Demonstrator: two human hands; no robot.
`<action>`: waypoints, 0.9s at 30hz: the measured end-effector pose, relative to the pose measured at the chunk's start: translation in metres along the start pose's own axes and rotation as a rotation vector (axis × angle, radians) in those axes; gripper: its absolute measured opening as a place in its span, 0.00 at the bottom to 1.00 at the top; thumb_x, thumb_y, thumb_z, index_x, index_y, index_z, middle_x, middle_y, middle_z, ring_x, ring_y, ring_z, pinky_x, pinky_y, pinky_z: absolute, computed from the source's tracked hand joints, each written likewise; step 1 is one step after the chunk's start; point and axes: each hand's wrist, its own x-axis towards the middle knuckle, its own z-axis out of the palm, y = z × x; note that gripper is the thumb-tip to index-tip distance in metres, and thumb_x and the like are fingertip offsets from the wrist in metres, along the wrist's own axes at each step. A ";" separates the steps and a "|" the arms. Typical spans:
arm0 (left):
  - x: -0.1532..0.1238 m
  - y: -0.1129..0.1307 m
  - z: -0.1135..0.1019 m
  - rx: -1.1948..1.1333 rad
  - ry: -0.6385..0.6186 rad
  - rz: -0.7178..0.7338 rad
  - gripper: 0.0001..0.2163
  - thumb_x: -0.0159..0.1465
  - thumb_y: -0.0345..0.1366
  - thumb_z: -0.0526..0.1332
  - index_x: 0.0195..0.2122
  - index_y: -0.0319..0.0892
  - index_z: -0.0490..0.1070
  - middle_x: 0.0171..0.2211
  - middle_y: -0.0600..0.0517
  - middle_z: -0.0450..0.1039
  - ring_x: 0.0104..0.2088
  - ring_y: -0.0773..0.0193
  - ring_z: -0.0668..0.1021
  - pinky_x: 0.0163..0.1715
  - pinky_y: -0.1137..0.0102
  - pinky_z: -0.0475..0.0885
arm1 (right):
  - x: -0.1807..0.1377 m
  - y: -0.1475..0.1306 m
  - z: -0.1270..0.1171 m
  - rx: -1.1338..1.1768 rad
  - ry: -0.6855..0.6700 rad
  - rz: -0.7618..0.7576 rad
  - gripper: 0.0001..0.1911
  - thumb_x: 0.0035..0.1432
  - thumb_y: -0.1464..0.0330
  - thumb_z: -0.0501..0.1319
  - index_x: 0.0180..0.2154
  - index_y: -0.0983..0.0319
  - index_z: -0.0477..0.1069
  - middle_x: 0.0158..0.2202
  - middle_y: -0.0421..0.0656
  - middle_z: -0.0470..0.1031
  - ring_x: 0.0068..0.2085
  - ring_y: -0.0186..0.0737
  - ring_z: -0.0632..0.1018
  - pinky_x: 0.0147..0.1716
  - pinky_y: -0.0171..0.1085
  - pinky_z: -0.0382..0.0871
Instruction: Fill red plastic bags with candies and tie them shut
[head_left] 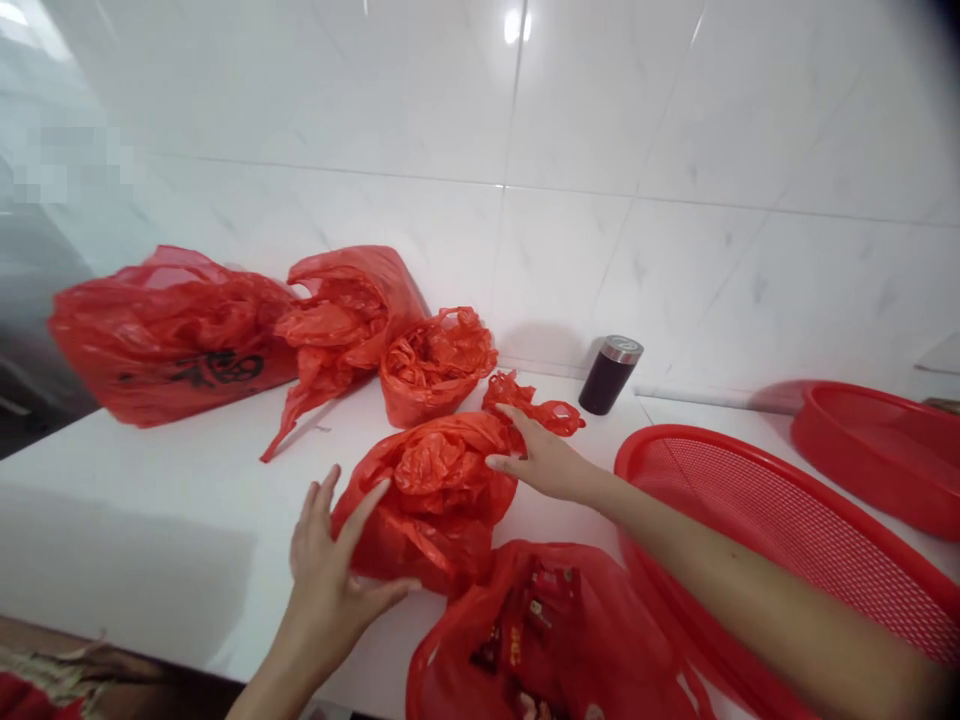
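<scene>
A crumpled red plastic bag (442,490) sits on the white table between my hands. My left hand (334,560) is at its left side, fingers spread, with the fingertips near or against the plastic. On the bag's right side is my right hand (540,455), thumb and fingers apart; whether it touches the plastic I cannot tell. Just beyond the right fingertips lies a small loose piece of red plastic bag (555,415). Nearer to me, a larger red bag (622,620) lies open with dark red printed packets (544,610) inside.
Along the tiled wall stand more red plastic bags: a large one with black print (172,340), a tilted one (360,300) and a small bunched one (435,370). A dark cylinder with a silver lid (609,380) stands farther right. Red mesh basket (675,435) and red basin (862,450) occupy the right.
</scene>
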 end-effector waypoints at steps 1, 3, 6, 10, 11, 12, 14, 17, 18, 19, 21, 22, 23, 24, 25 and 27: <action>0.001 -0.007 0.004 0.007 -0.065 0.011 0.38 0.50 0.44 0.71 0.62 0.53 0.58 0.70 0.45 0.34 0.67 0.35 0.47 0.60 0.40 0.54 | 0.009 -0.002 0.004 0.003 -0.038 -0.009 0.44 0.58 0.49 0.59 0.67 0.58 0.44 0.61 0.53 0.63 0.50 0.48 0.74 0.52 0.48 0.67; 0.000 -0.019 0.011 -0.031 -0.185 0.031 0.33 0.51 0.38 0.71 0.59 0.52 0.64 0.69 0.45 0.38 0.67 0.36 0.50 0.60 0.43 0.58 | 0.021 -0.011 0.013 -0.085 -0.132 -0.089 0.34 0.62 0.55 0.56 0.65 0.57 0.51 0.56 0.49 0.70 0.50 0.45 0.75 0.50 0.43 0.68; -0.004 -0.026 0.013 -0.113 -0.241 0.050 0.17 0.54 0.32 0.67 0.47 0.48 0.75 0.68 0.45 0.43 0.65 0.38 0.56 0.59 0.47 0.62 | 0.026 -0.027 0.030 -0.360 -0.213 -0.231 0.21 0.65 0.62 0.52 0.58 0.59 0.62 0.50 0.49 0.74 0.47 0.45 0.76 0.46 0.40 0.69; -0.007 -0.016 -0.004 -0.099 -0.054 0.097 0.07 0.61 0.34 0.61 0.34 0.48 0.79 0.70 0.53 0.39 0.66 0.38 0.52 0.60 0.43 0.58 | 0.027 -0.047 0.044 -0.584 -0.230 -0.242 0.17 0.61 0.71 0.52 0.51 0.63 0.69 0.44 0.54 0.74 0.42 0.52 0.78 0.38 0.43 0.69; -0.006 -0.012 -0.010 -0.091 -0.009 0.111 0.07 0.62 0.34 0.60 0.33 0.49 0.79 0.70 0.56 0.37 0.67 0.38 0.50 0.60 0.42 0.55 | 0.028 -0.051 0.045 -0.630 -0.238 -0.236 0.18 0.59 0.74 0.52 0.50 0.64 0.70 0.43 0.55 0.74 0.41 0.53 0.78 0.37 0.44 0.69; -0.004 -0.010 -0.015 -0.086 0.030 0.121 0.08 0.62 0.34 0.59 0.33 0.49 0.79 0.70 0.59 0.36 0.67 0.38 0.48 0.61 0.41 0.53 | 0.029 -0.055 0.044 -0.669 -0.246 -0.229 0.19 0.57 0.77 0.53 0.50 0.65 0.70 0.42 0.56 0.74 0.41 0.54 0.78 0.36 0.44 0.69; 0.001 -0.007 -0.021 -0.087 0.068 0.117 0.09 0.63 0.35 0.58 0.35 0.50 0.79 0.70 0.60 0.36 0.68 0.39 0.47 0.61 0.41 0.52 | 0.032 -0.063 0.040 -0.729 -0.256 -0.220 0.20 0.55 0.77 0.54 0.49 0.65 0.71 0.42 0.57 0.74 0.42 0.55 0.77 0.36 0.44 0.69; 0.011 -0.011 -0.018 -0.097 0.047 0.067 0.14 0.62 0.39 0.62 0.49 0.51 0.74 0.71 0.53 0.36 0.67 0.41 0.50 0.62 0.45 0.55 | 0.040 -0.076 0.026 -0.642 -0.366 -0.330 0.18 0.60 0.69 0.56 0.52 0.60 0.69 0.45 0.53 0.73 0.45 0.51 0.76 0.40 0.42 0.69; 0.014 -0.013 -0.015 -0.091 0.021 0.048 0.21 0.60 0.41 0.64 0.56 0.52 0.69 0.71 0.50 0.37 0.67 0.42 0.51 0.62 0.46 0.56 | 0.045 -0.079 0.020 -0.543 -0.443 -0.390 0.19 0.61 0.64 0.57 0.53 0.58 0.68 0.47 0.50 0.73 0.46 0.48 0.76 0.42 0.41 0.69; 0.018 -0.016 -0.012 -0.074 -0.019 0.029 0.29 0.58 0.41 0.66 0.61 0.53 0.63 0.71 0.48 0.40 0.67 0.43 0.52 0.62 0.46 0.56 | 0.051 -0.083 0.015 -0.431 -0.512 -0.443 0.20 0.61 0.60 0.57 0.54 0.56 0.68 0.48 0.47 0.73 0.46 0.45 0.76 0.43 0.39 0.69; 0.023 -0.018 -0.005 -0.002 -0.142 -0.021 0.38 0.53 0.38 0.70 0.64 0.57 0.57 0.69 0.49 0.48 0.67 0.44 0.54 0.62 0.45 0.55 | 0.071 -0.088 0.009 -0.270 -0.509 -0.482 0.24 0.61 0.53 0.56 0.55 0.55 0.67 0.50 0.45 0.72 0.47 0.42 0.75 0.46 0.38 0.68; 0.024 -0.018 -0.004 0.040 -0.219 -0.056 0.38 0.51 0.37 0.71 0.63 0.60 0.59 0.68 0.50 0.52 0.67 0.43 0.54 0.61 0.43 0.54 | 0.083 -0.090 0.009 -0.276 -0.406 -0.472 0.26 0.61 0.51 0.56 0.56 0.55 0.66 0.51 0.46 0.71 0.48 0.42 0.74 0.47 0.39 0.68; 0.025 -0.017 -0.002 0.074 -0.295 -0.091 0.38 0.49 0.36 0.72 0.60 0.62 0.63 0.67 0.51 0.55 0.67 0.42 0.54 0.61 0.42 0.52 | 0.097 -0.092 0.012 -0.325 -0.264 -0.460 0.28 0.61 0.50 0.56 0.57 0.55 0.65 0.53 0.47 0.70 0.50 0.44 0.73 0.49 0.40 0.67; 0.025 -0.015 -0.002 0.094 -0.366 -0.123 0.36 0.47 0.37 0.72 0.58 0.63 0.66 0.67 0.51 0.56 0.67 0.41 0.54 0.61 0.41 0.52 | 0.112 -0.093 0.018 -0.388 -0.125 -0.452 0.30 0.60 0.50 0.57 0.59 0.55 0.64 0.56 0.49 0.67 0.54 0.47 0.70 0.52 0.43 0.64; 0.025 -0.013 -0.002 0.102 -0.427 -0.150 0.35 0.46 0.38 0.73 0.56 0.64 0.68 0.67 0.51 0.56 0.67 0.40 0.54 0.61 0.41 0.51 | 0.128 -0.093 0.026 -0.462 -0.015 -0.458 0.32 0.58 0.51 0.59 0.60 0.55 0.62 0.59 0.50 0.63 0.58 0.51 0.66 0.56 0.48 0.60; 0.024 -0.009 -0.003 0.101 -0.503 -0.191 0.35 0.44 0.40 0.73 0.56 0.62 0.69 0.67 0.50 0.56 0.67 0.39 0.54 0.60 0.42 0.52 | 0.157 -0.094 0.047 -0.648 0.063 -0.489 0.36 0.55 0.52 0.63 0.62 0.52 0.59 0.67 0.50 0.51 0.65 0.59 0.54 0.61 0.57 0.48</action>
